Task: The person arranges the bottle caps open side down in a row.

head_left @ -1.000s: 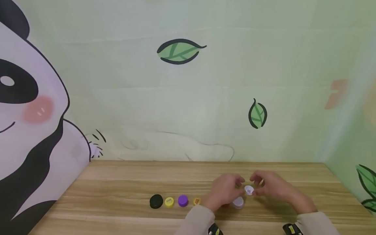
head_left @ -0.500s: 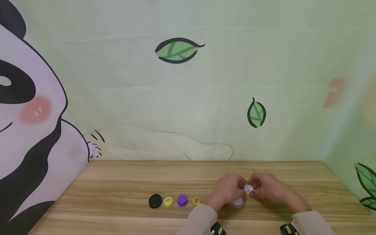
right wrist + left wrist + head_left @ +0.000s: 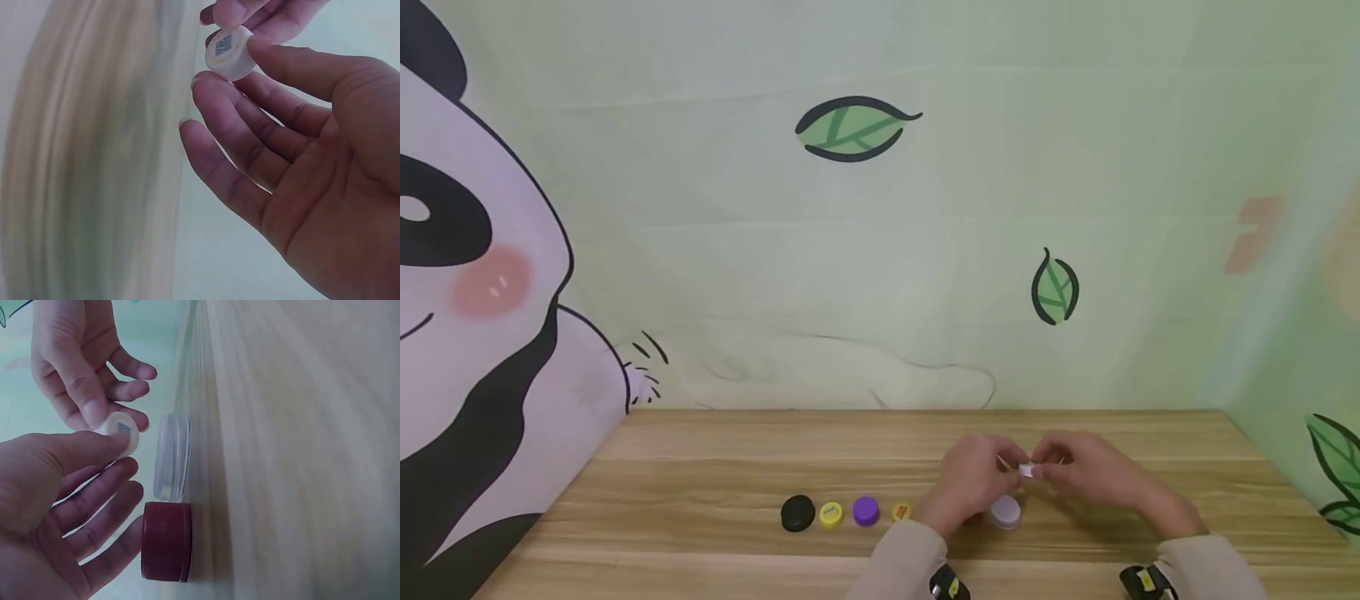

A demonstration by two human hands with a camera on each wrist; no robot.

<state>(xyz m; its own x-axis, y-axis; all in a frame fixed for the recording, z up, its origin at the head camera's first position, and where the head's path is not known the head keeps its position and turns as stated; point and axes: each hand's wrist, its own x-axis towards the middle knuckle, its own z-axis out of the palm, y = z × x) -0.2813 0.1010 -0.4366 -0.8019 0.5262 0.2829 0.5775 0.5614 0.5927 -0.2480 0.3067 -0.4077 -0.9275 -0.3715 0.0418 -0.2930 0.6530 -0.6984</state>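
A small white bottle cap (image 3: 1028, 471) is held above the wooden table between both hands. In the left wrist view, the thumb of my left hand (image 3: 970, 479) presses the cap's face, which carries a printed square code. My right hand (image 3: 1093, 471) pinches the cap's other side, its remaining fingers loosely bent in the right wrist view. Beneath the hands sits a whitish translucent lid (image 3: 1005, 512). A dark red cap (image 3: 166, 542) stands beside that lid in the left wrist view, close to my left fingers; in the head view my left hand mostly hides it.
To the left, a row of caps lies on the wooden table (image 3: 700, 475): a black one (image 3: 797, 513), a yellow one (image 3: 831, 515), a purple one (image 3: 866, 511) and an orange-yellow one (image 3: 901, 512) partly behind the left sleeve. A printed wall rises behind the table.
The right fingers have closed in on the white cap, and the hands have come together. The cap has risen slightly and turned from showing its hollow inside to nearly edge-on in the head view.
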